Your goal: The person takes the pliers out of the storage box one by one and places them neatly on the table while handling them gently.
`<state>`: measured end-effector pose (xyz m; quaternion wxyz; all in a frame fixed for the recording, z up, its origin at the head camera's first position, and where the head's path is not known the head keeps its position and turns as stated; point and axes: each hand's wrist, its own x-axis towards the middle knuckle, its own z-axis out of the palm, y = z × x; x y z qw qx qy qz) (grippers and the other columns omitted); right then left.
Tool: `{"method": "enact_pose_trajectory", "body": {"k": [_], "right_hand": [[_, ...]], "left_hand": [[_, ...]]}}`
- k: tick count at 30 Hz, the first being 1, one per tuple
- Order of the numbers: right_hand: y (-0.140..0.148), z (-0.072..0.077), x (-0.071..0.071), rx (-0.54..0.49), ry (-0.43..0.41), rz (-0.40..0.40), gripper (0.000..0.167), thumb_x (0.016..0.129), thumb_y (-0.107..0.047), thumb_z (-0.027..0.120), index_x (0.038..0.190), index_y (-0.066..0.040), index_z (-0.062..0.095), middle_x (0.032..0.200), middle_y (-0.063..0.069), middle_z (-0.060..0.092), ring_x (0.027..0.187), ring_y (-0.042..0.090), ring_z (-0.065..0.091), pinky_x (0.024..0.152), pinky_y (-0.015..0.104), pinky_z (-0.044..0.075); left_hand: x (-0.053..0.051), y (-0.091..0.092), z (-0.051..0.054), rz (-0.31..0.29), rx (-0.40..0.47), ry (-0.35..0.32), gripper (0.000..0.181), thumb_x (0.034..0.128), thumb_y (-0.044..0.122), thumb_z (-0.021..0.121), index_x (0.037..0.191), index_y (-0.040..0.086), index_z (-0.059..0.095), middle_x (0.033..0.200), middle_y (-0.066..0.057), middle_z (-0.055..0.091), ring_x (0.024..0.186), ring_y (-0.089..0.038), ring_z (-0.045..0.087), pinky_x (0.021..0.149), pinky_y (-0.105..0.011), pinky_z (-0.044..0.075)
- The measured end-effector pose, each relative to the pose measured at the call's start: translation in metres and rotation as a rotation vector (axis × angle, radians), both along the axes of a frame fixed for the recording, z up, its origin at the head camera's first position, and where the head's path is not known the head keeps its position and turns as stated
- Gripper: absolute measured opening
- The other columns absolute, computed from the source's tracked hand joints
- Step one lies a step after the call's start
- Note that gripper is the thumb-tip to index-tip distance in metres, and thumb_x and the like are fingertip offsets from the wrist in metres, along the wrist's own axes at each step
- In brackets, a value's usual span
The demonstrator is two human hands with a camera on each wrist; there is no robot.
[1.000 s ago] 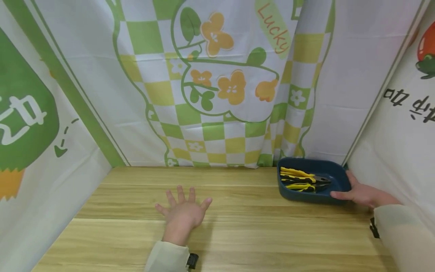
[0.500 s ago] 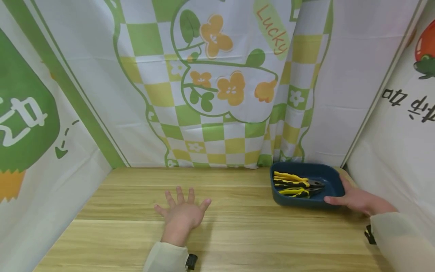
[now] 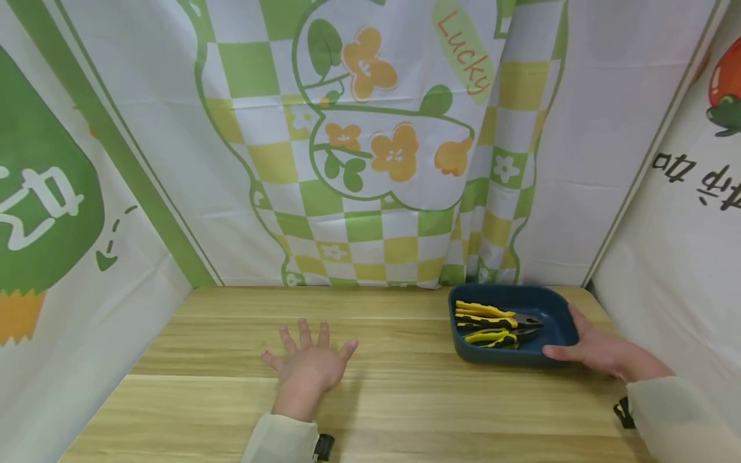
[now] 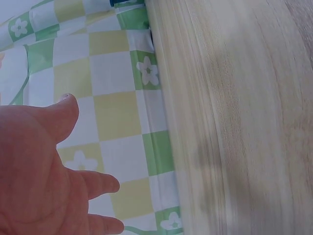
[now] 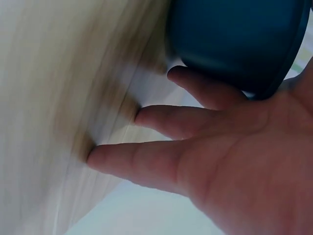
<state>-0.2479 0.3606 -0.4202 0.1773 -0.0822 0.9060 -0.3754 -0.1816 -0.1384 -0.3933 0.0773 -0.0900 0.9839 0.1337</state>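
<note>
A dark blue rectangular bin (image 3: 512, 355) sits on the right part of the wooden table. Pliers with yellow-and-black handles (image 3: 486, 321) lie inside it, their dark metal noses toward the right. My right hand (image 3: 599, 347) is against the bin's right end, its thumb at the near rim. In the right wrist view its fingers (image 5: 137, 159) are straight and spread, with tips at the tabletop and one finger touching the bin (image 5: 239, 39). My left hand (image 3: 312, 366) hovers or rests over the table with spread fingers, holding nothing; the left wrist view shows its palm (image 4: 29, 166).
The wood-grain table (image 3: 405, 405) ends at a checkered green, yellow and white cloth (image 3: 365, 225) at the back. White printed sheets stand as walls at the left (image 3: 133, 308) and right (image 3: 683, 270).
The bin with the pliers has slid left and toward me, and my right hand has moved along with it. My left hand has stayed almost still.
</note>
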Motion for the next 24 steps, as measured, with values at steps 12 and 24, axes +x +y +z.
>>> {"method": "enact_pose_trajectory", "body": {"k": [12,24], "right_hand": [[-0.028,0.002,0.019,0.084,-0.006,0.035,0.126,0.091,-0.049,0.071,0.147,0.006,-0.027,0.147,0.049,-0.010,0.131,0.067,0.015,0.103,0.073,0.024],[-0.058,0.003,0.039,0.093,-0.039,0.035,0.125,0.090,-0.051,0.070,0.149,0.005,-0.025,0.143,0.052,0.017,0.120,0.054,0.048,0.098,0.066,0.037]], "left_hand": [[0.002,-0.003,-0.002,0.005,-0.003,0.006,0.092,0.0933,0.078,0.023,0.159,0.013,0.025,0.161,-0.025,0.001,0.141,-0.055,-0.013,0.095,-0.082,-0.013],[0.003,-0.006,-0.003,0.001,0.016,0.006,0.095,0.0924,0.079,0.021,0.159,0.012,0.024,0.161,-0.026,-0.001,0.139,-0.055,-0.018,0.093,-0.081,-0.017]]}}
